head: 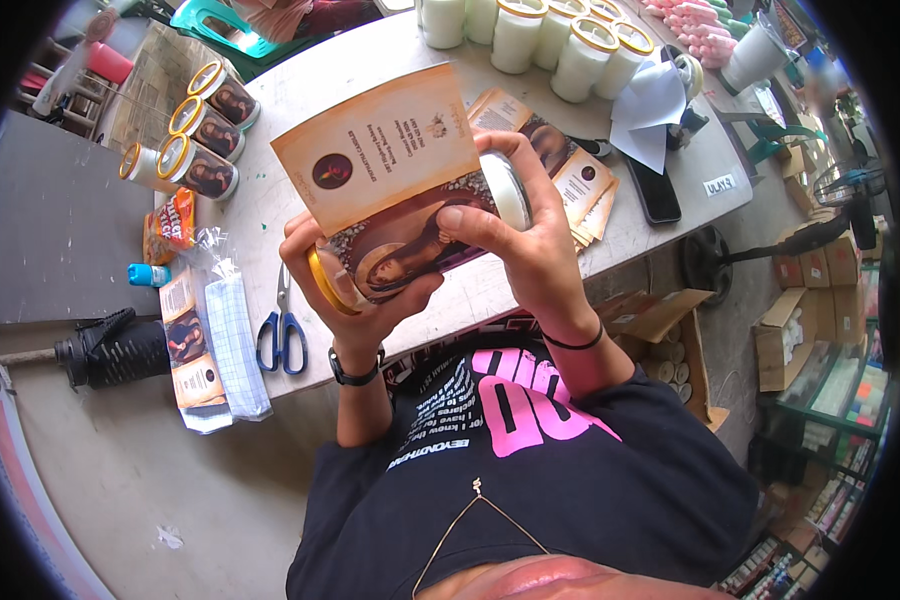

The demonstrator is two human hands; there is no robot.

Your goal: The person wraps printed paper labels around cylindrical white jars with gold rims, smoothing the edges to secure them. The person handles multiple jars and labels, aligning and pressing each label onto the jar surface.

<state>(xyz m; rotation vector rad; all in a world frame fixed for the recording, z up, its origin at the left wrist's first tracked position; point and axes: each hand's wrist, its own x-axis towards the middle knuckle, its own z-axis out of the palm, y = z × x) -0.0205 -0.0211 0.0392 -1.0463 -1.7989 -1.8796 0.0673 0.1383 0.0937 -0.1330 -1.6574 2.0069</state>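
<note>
Both hands hold a glass jar candle lying on its side above the table. My left hand (352, 300) is around its gold-rimmed end (330, 281), with a dark watch on that wrist. My right hand (529, 225) grips the base end (508, 191), its thumb pressing on a printed paper label (412, 247). The label, with a picture of a figure, lies against the glass. Its upper flap (382, 142), bearing writing and a round dark emblem, stands away from the jar. Most of the wax inside is hidden behind the label.
Labelled jar candles (210, 135) stand at the left, unlabelled white ones (555, 37) at the back. Printed labels (589, 191) and a phone (651, 187) lie at the right. Blue-handled scissors (281, 337), a snack packet (171, 225) and a checked cloth-like bundle (236, 345) are at the near left.
</note>
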